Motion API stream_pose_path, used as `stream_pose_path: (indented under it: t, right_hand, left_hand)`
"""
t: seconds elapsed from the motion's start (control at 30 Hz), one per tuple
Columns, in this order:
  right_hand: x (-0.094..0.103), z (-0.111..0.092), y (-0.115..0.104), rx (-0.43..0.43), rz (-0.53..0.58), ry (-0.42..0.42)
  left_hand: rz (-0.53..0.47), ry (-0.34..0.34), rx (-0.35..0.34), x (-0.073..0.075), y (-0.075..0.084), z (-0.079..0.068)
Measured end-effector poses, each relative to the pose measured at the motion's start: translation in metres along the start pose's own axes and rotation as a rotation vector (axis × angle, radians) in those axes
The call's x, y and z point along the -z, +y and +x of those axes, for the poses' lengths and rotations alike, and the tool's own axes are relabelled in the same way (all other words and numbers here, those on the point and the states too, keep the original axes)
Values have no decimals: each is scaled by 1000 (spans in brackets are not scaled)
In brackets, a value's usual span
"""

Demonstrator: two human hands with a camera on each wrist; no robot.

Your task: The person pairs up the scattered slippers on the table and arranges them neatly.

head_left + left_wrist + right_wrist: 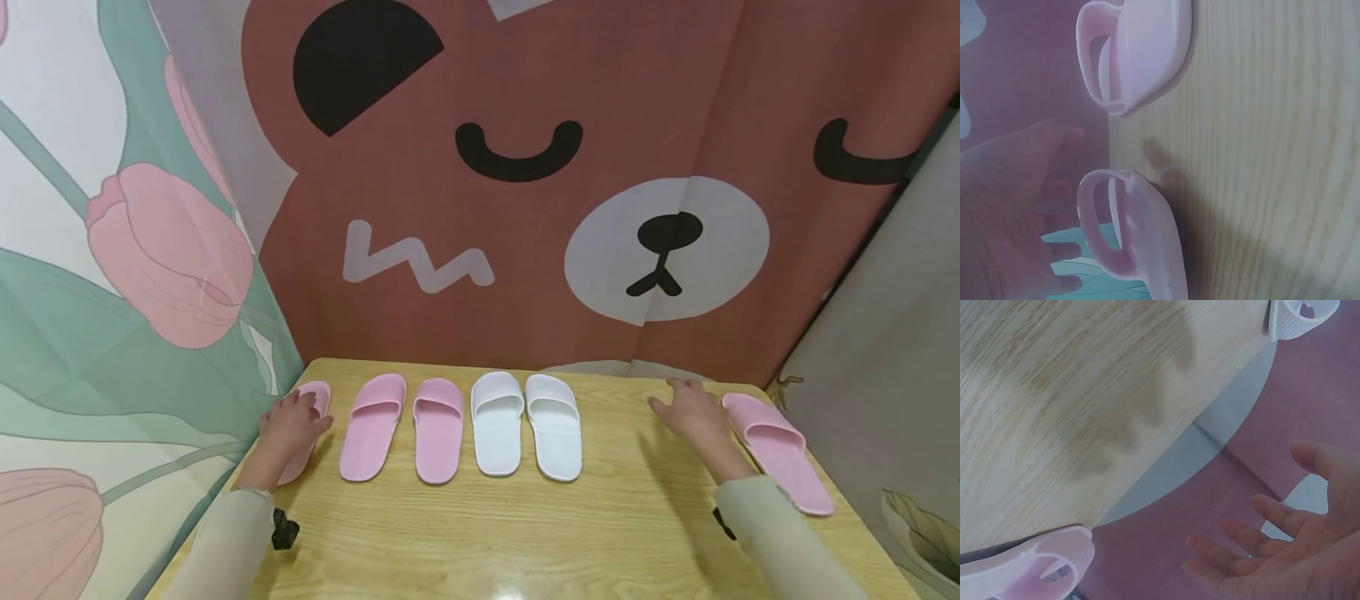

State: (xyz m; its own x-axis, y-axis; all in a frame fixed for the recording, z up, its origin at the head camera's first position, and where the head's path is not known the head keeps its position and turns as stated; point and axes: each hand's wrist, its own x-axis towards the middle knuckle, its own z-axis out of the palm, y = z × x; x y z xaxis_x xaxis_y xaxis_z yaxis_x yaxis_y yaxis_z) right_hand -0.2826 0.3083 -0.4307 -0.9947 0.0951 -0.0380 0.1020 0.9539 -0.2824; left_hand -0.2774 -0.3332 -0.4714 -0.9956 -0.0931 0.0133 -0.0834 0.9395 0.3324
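Observation:
My left hand hovers over a pink slipper at the table's left edge, hiding much of it in the head view. In the left wrist view its fingers are spread and hold nothing, with that slipper beside them. Another pink slipper lies on the other side. My right hand is above the table's right part, fingers spread and holding nothing. Nearest to it is a pink slipper lying slantwise along the right edge. The right wrist view shows this pink slipper and a white one.
On the wooden table a pair of pink slippers stands left of centre, with a pair of white slippers beside it. Behind hangs a bear-print curtain; a tulip-print curtain closes the left side, a grey one the right.

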Motion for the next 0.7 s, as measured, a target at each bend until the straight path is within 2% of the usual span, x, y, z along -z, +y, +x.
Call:
stream_pose_path:
  t: [0.3, 0.7]
  right_hand:
    - [4, -2, 16, -26, 30, -27]
    - [1, 0, 44, 1, 61, 28]
  left_hand:
    - [14, -2, 20, -2, -1, 2]
    - [23, 6, 38, -3, 1, 2]
